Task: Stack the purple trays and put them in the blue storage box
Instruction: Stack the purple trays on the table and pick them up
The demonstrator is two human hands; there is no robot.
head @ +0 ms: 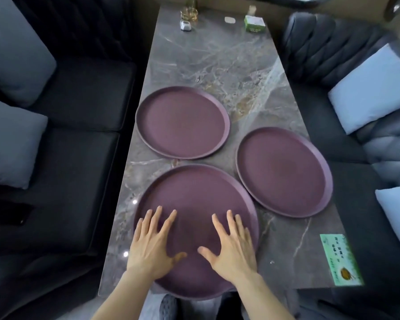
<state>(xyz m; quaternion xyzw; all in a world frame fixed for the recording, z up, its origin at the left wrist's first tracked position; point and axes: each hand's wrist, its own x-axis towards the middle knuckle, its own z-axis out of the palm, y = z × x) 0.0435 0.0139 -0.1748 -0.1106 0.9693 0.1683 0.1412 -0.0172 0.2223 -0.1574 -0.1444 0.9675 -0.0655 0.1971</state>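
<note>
Head view: from my remote station I see three round purple trays lying apart on a long marble table (217, 65) flanked by dark sofas. The nearest tray (194, 195) sits at the near edge, overhanging it slightly; the far tray (183, 122) lies toward the left edge, and the right tray (284, 170) reaches the right edge. The left hand (151, 243) and right hand (232, 245) are spread flat, fingers splayed, over the nearest tray, gripping nothing; I cannot tell whether the palms touch it. A green card (340, 259) lies at the near right corner, a green box (254, 23) near the far end.
</note>
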